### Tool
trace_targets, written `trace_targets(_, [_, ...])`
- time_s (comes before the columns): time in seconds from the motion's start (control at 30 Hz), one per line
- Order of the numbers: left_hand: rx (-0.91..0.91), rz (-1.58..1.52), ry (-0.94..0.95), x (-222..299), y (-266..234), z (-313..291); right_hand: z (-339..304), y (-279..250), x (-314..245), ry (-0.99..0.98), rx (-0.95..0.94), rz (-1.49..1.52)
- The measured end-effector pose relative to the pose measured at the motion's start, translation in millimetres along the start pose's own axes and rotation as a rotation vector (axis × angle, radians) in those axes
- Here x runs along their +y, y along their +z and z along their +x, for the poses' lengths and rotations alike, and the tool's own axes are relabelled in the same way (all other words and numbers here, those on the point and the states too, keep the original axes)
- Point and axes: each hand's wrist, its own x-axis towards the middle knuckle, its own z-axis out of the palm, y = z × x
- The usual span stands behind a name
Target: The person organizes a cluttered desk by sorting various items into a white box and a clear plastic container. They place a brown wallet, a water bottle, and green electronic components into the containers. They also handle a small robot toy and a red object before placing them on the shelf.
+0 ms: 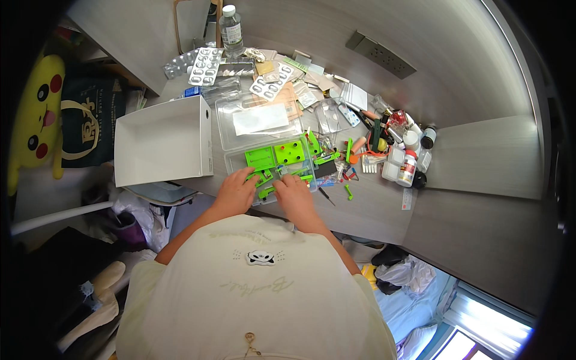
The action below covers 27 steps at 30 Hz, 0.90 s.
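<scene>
Cluttered desk (pixel 377 207); hands (pixel 295 195) over green parts (pixel 260 158) in clear box (pixel 234 161); cannot tell if pinching.

A clear bottle (pixel 231 33) is standing near a blister pack (pixel 206 66). A white box (pixel 161 147) is sitting at left; beyond it, a yellow plush (pixel 37 114) is showing beside a dark bag (pixel 103 114). A socket strip (pixel 381 55) is lining the wall (pixel 300 24); at right, a red-and-white bottle (pixel 407 169) is standing.
</scene>
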Motion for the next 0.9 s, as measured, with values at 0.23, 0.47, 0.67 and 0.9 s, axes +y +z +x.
trace_targets(0.23, [-0.204,-0.141,0.158,-0.7,0.1,-10.8,12.0,-50.6,80.5,0.111,0.291,-0.095])
trace_targets(0.47, [-0.215,-0.037,0.177,-2.3,10.3,-16.1,8.4,-49.3,121.3,0.225,0.119,-0.301])
trace_targets(0.67, [-0.232,-0.043,0.164,-0.8,9.1,-15.4,-6.0,-38.8,140.8,0.323,0.294,-0.164])
trace_targets(0.9, [-0.052,-0.169,0.151,-2.0,3.0,-16.9,5.2,-63.6,85.2,0.093,0.483,-0.184])
